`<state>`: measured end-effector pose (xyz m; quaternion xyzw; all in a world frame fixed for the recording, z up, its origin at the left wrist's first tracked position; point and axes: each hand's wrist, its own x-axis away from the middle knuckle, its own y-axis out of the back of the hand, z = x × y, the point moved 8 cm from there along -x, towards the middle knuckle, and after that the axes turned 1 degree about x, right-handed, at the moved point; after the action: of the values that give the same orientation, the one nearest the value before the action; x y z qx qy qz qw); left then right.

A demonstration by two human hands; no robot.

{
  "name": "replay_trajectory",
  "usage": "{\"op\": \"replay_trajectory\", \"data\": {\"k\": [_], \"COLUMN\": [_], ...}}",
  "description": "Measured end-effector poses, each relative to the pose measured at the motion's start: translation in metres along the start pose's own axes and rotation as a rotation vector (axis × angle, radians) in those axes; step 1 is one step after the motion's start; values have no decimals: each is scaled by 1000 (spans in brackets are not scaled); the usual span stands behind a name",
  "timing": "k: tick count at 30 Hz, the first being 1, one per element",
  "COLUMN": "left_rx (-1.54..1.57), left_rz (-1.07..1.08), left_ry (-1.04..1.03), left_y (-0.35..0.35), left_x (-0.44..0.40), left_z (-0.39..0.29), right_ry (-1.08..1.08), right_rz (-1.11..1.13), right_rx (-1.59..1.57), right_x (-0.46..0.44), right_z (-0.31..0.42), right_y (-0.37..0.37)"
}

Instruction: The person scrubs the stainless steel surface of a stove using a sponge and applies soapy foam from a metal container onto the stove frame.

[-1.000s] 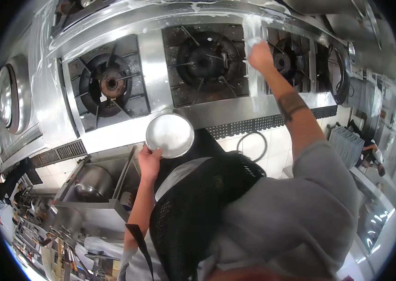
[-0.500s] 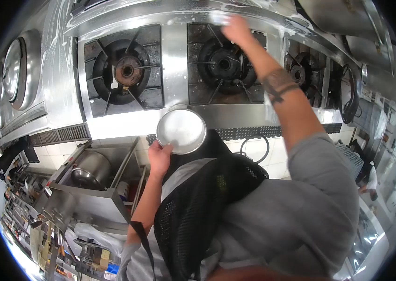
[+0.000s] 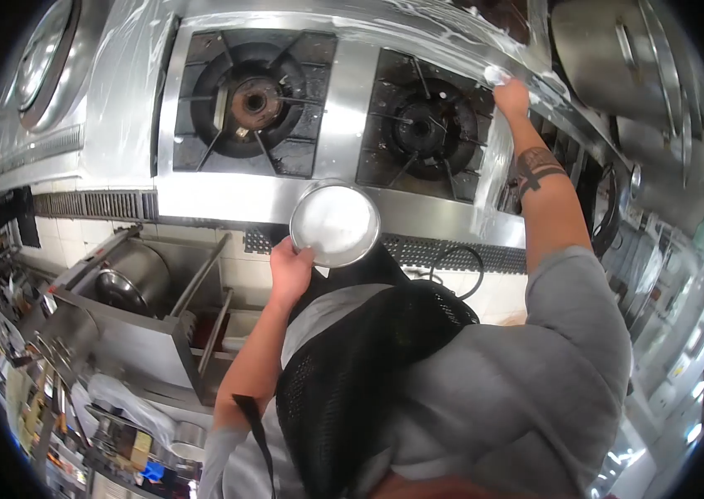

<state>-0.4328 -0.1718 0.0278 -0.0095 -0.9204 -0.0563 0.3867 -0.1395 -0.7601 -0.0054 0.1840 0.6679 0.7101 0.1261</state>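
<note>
My left hand [image 3: 292, 270] grips the rim of a round metal bowl [image 3: 377, 229], thumb over the edge, in front of the stove's front panel. White, foamy liquid [image 3: 333, 218] fills much of the bowl. Stretched out to the far right, my right hand [image 3: 513, 98] is closed on a small white sponge [image 3: 497, 76], its exact shape blurred. It presses on the steel stove top [image 3: 497, 154] beside the right-hand burner [image 3: 421, 129], near the back ledge. White suds streak the steel around that hand.
Another burner [image 3: 254, 101] with a black grate lies to the left. Large metal pots [image 3: 614, 62] stand at the back right. On the left are a lidded round steel vessel [image 3: 42, 62] and an open steel drawer unit [image 3: 140, 349] holding a pot [image 3: 135, 279].
My right hand has moved right along the back of the stove with the sponge, past the burner's corner. The view has shifted; the left hand still holds the bowl.
</note>
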Motion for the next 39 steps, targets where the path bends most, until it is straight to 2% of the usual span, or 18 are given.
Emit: {"op": "replay_trajectory", "data": {"k": [2,4,5,7,8,9,12,14,17,18,20,23,26,27,30,34,36,39], "left_rx": [-34,81,82,129,120,131,126,123,304,297,276,287,324,377,366,327,350,387], "left_rz": [-19,-53,-65,-117,-125,-163,-254,-298,-328,-321,-326,-329,-327,-333,-336,-332,-332,-342], "left_ry": [-41,-79,-71,22,20,26,46,40,87,91,105,106,98,120,148,110,129,150], "left_y": [6,13,18,36,42,50,75,92,108,116,131,148,158,159,165,175,170,165], "left_x": [6,18,21,28,35,44,71,81,97,100,103,116,117,123,129,132,130,129], "left_z": [-4,-16,-8,16,12,3,4,6,9,13,27,43,52,60,61,86,80,77], "right_ry": [161,474,428,671,499,694,603,682,787,775,814,766,814,774,689,696,855,817], "right_rz": [9,-124,-28,-208,-57,-122,-42,39,-5,-119,-49,-152,-198,-160,-118,-45,-218,-145], "right_rx": [71,-124,-198,-250,-232,-238,-243,-175,-76,-17,199,165,242,87,69,142,204,157], "right_x": [-3,24,24,48,41,42,95,158,183,163,117,117,179,154,85,129,156,104], "right_z": [45,152,199,295,321,347,342,324,317,325,350,358,351,337,344,345,336,343], "right_y": [-12,-9,-24,-8,-18,-32,-33,-18,-21,-17,-16,-19,-9,-27,-26,-19,-17,-16]}}
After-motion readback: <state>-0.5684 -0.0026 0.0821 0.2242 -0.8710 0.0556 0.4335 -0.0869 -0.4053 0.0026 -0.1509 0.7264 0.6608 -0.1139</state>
